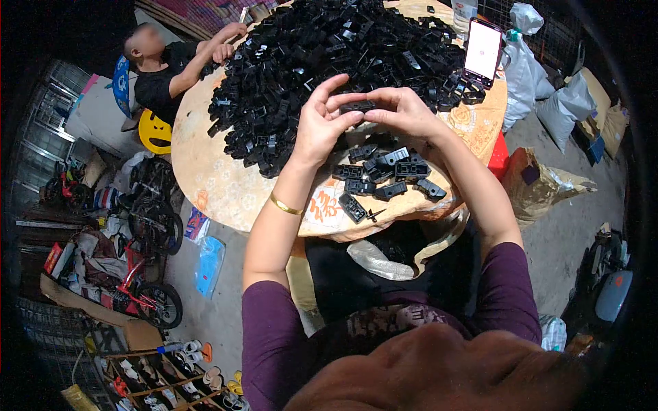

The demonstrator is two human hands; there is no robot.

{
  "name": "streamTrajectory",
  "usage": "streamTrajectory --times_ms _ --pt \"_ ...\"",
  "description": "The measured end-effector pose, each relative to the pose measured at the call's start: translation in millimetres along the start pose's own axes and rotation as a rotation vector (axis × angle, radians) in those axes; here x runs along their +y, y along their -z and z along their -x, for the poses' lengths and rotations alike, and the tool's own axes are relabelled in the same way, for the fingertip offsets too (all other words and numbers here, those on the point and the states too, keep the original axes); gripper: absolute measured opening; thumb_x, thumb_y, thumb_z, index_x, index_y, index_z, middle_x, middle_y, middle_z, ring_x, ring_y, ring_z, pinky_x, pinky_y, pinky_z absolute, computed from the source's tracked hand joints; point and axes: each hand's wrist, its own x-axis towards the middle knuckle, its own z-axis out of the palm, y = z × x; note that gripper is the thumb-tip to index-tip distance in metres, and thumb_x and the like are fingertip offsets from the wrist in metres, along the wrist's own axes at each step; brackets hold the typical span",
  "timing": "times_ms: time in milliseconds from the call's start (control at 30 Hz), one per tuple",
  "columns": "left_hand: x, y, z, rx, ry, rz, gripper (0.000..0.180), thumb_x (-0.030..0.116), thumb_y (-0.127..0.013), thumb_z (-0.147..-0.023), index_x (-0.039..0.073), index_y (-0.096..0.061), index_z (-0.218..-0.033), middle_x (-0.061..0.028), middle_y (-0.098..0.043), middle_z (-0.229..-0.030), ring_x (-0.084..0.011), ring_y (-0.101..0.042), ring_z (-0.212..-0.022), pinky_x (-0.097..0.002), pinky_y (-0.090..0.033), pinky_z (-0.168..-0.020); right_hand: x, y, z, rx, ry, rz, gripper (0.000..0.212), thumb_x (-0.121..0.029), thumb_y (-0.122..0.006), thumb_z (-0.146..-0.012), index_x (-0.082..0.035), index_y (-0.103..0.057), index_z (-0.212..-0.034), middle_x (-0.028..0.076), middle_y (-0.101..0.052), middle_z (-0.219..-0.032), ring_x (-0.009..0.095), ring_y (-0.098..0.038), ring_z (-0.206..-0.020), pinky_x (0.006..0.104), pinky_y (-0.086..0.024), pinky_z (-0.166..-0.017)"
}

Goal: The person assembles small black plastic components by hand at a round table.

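Between my two hands, above the near side of the pile, is a small black plastic part (356, 106). My left hand (321, 127) pinches its left end with thumb and fingers, the forefinger raised. My right hand (408, 115) grips its other end, thumb tip close to the left thumb. Fingers cover much of the part. Beyond them rises a large heap of black plastic parts (308, 51). Nearer me, below my hands, several similar black housings (384, 168) lie loosely grouped, with a thin black sprue-like piece (373, 215) at the front.
A round table with a patterned cloth (199, 151) bears everything. At the right stands a lit phone (483, 51). Across the far left, a person in black (161, 79) reaches to the heap. White sacks (521, 75) stand right; bicycles (147, 274) are at left.
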Motion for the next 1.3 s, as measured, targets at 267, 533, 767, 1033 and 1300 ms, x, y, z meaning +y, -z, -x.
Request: streamTrajectory --times_ms 267,533,767,1033,1300 --pt "2 -1 6 -0.339 0.185 -0.295 0.052 -0.004 -0.069 -0.071 0.002 -0.045 -0.117 -0.0062 -0.052 -0.106 -0.0125 -0.051 -0.101 -0.0253 -0.046 -0.087 4 25 4 -0.123 -0.055 0.266 0.033 -0.032 -0.056 -0.088 -0.002 -0.065 -0.099 0.002 -0.063 -0.079 0.007 -0.054 -0.071 0.0220 -0.044 -0.061" --pt "22 28 6 -0.309 0.063 -1.017 0.018 0.005 -0.064 -0.076 -0.001 -0.062 -0.092 -0.0086 -0.059 -0.088 -0.0153 -0.058 -0.081 -0.0273 -0.047 -0.073 0 18 7 -0.322 -0.045 0.541 0.026 -0.019 -0.072 -0.074 0.001 -0.065 -0.090 0.008 -0.064 -0.079 0.014 -0.059 -0.070 0.0291 -0.047 -0.063" --pt "8 4 22 -0.215 -0.068 -1.642 0.028 0.003 -0.068 -0.063 0.005 -0.063 -0.090 -0.0124 -0.054 -0.087 -0.0288 -0.054 -0.090 -0.0374 -0.048 -0.076 14 21 4 -0.129 0.128 0.487 0.022 -0.018 -0.072 -0.069 0.000 -0.063 -0.078 0.008 -0.063 -0.068 0.014 -0.059 -0.063 0.0288 -0.047 -0.058" --pt "-2 -11 27 -0.127 -0.255 -1.767 0.009 0.005 -0.058 -0.071 0.002 -0.059 -0.079 -0.0122 -0.060 -0.081 -0.0288 -0.057 -0.081 -0.0370 -0.049 -0.069 8 11 3 0.072 0.067 0.279 0.022 -0.019 -0.071 -0.074 0.000 -0.063 -0.083 0.006 -0.063 -0.072 0.011 -0.058 -0.067 0.0261 -0.048 -0.063" --pt "-5 -1 6 0.205 0.034 -0.219 0.027 0.001 -0.060 -0.083 -0.003 -0.055 -0.108 -0.0065 -0.063 -0.089 -0.0093 -0.060 -0.073 -0.0203 -0.050 -0.066 8 -6 -1 0.134 0.110 0.004 0.017 -0.010 -0.068 -0.079 -0.002 -0.059 -0.091 -0.001 -0.061 -0.082 0.005 -0.055 -0.072 0.0199 -0.046 -0.063"
